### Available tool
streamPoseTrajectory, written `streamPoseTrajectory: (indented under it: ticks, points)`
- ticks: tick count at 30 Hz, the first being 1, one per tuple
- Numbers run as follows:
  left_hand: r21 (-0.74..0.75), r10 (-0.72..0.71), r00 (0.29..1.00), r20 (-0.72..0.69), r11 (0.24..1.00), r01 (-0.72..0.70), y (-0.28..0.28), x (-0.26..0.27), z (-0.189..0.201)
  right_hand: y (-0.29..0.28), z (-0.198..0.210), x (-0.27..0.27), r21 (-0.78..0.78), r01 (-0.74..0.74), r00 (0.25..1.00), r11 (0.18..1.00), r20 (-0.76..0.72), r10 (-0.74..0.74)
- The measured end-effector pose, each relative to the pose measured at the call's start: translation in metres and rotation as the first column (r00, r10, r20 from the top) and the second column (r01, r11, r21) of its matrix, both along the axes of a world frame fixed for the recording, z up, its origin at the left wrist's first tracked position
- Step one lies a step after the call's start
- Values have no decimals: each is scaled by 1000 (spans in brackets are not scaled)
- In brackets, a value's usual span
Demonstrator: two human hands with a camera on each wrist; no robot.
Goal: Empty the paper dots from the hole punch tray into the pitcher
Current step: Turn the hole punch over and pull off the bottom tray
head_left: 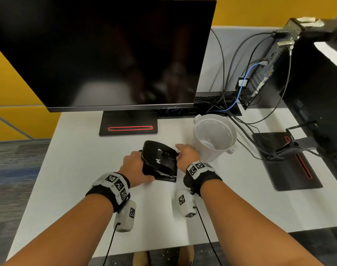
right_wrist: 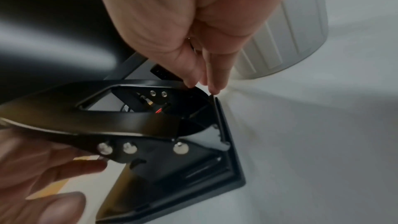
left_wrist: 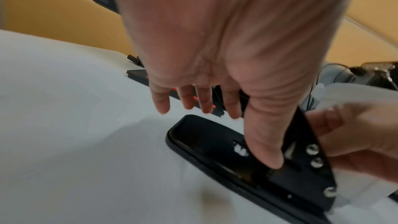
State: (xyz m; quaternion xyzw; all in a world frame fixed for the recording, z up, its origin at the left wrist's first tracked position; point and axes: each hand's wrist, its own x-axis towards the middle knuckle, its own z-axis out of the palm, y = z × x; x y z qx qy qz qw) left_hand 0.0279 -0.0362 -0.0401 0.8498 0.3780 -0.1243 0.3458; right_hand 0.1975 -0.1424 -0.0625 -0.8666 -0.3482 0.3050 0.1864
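I am taking the hole punch (head_left: 160, 162) as my landmark; it is sitting black and slightly tilted on the white tabletop (head_left: 67, 169), in front of the monitor base (head_left: 128, 124).

On its left side, my left hand (head_left: 134, 167) is gripping it: the thumb (left_wrist: 266, 142) is pressing down onto the base just beside the riveted side plate, next to a few white paper dots (left_wrist: 240, 150) showing in a slot, while the other fingers (left_wrist: 187, 100) are stretching out straight above the far end of the base. In the head view the same hand is wrapping round the punch's left edge.

On the punch's right side, my right hand (head_left: 186, 153) is reaching in, and its fingertips (right_wrist: 212, 83) are pinching at the far corner of the base, where the lever arches over the edge. I cannot tell exactly which part they are catching, since that spot is blurred.

To the right of the punch and a little behind it, the white pitcher (head_left: 213, 138) is standing upright on the tabletop with its mouth open, just beyond my right hand and not touching the punch.

Further right of the punch, cables (head_left: 240, 120) are trailing toward a second monitor base (head_left: 290, 162).
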Motion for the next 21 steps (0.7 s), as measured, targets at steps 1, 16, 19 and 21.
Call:
streamPoseTrajectory:
  ticks: [1,16,19,21]
  points:
    - [37,23,1000,16,999,-24,1,0,-4,0,1,-1,-11,-11,1000,1000,9,11]
    - [-512,202,968,149,853,-99,-8,5,36,-26,10,-6,-161,-89,995,983,-68,79]
    - [-598,439,895,75,738,-312,-7,10,38,-27,6,-8,-232,-141,990,963,-37,136]
    - [-621,497,866,51,695,-363,-8,12,37,-28,1,-10,-251,-152,988,956,-53,143]
